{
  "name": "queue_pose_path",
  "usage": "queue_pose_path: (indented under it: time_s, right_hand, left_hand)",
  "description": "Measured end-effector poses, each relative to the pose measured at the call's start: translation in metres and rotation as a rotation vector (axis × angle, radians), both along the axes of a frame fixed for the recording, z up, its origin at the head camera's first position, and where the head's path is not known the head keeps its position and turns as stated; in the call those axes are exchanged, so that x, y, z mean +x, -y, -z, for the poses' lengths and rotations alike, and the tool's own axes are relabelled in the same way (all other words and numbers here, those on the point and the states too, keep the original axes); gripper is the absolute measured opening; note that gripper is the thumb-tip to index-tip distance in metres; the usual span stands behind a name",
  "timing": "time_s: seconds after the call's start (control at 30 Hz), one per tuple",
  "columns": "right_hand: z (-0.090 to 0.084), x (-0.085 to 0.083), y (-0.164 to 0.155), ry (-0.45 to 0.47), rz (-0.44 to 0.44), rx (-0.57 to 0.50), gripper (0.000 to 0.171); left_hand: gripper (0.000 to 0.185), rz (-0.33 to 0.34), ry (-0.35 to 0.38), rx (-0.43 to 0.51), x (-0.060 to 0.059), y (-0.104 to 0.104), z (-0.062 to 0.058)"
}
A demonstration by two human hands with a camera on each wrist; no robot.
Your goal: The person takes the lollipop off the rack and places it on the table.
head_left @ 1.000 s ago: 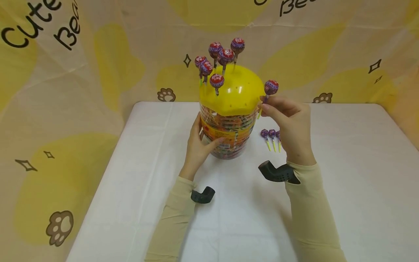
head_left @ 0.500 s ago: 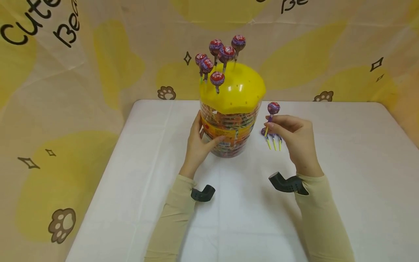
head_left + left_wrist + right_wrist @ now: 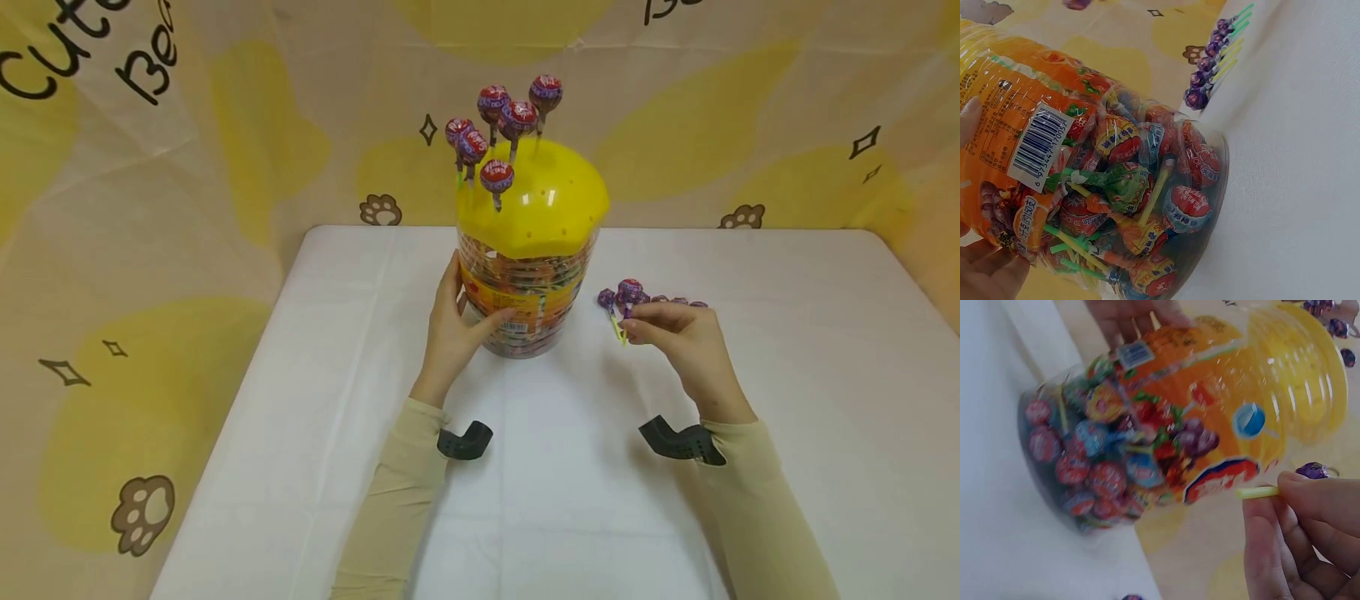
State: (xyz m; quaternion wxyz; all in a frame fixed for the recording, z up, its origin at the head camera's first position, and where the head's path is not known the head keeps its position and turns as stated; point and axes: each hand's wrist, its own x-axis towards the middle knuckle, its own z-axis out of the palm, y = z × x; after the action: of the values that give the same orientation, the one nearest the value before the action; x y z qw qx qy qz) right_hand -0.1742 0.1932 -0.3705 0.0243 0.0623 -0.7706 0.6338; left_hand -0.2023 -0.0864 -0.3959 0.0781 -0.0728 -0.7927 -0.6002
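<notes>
A clear plastic jar (image 3: 517, 292) with an orange label and lollipops inside stands upright on the table under a yellow domed lid (image 3: 543, 200). Several wrapped lollipops stick up from the lid's left and back, like the front one (image 3: 497, 177). My left hand (image 3: 453, 337) holds the jar's left side, thumb across the label. Right of the jar, my right hand (image 3: 678, 337) pinches a purple-and-red lollipop (image 3: 631, 292) by its stick, head up, close over the lollipops lying there. In the right wrist view the yellow stick (image 3: 1259, 493) juts out past the thumb.
A row of lollipops (image 3: 1207, 64) lies on the white table (image 3: 555, 500), with yellow and green sticks; my right hand partly hides it in the head view. Small holes dot the lid's front and right. A patterned yellow cloth (image 3: 712, 125) hangs behind.
My right hand has moved down and to the right, from beside the lid to the lollipop row, with the lollipop still pinched. My left hand stays on the jar.
</notes>
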Motion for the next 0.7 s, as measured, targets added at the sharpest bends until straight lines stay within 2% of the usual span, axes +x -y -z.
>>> queue_pose_path:
  time_s: [0.23,0.33,0.43,0.57,0.7]
  right_hand:
    - [0.016,-0.007,-0.012,0.075,-0.035,0.089,0.027]
    - [0.022,-0.009,-0.019,0.156,-0.067,0.188,0.03]
    - [0.027,-0.01,-0.025,0.238,-0.136,0.252,0.03]
    - [0.035,-0.013,-0.03,0.332,-0.219,0.265,0.028]
    - [0.041,-0.015,-0.032,0.386,-0.241,0.273,0.028]
  left_hand:
    - [0.097,0.001,0.0,0.011,0.0,0.0,-0.001]
    - [0.097,0.004,0.003,0.015,-0.001,-0.001,-0.001]
    - [0.097,0.005,0.002,0.014,-0.001,-0.001,-0.001]
    - [0.098,0.006,0.0,0.013,-0.001,-0.001,-0.001]
    - [0.097,0.007,0.002,0.018,-0.001,-0.001,0.0]
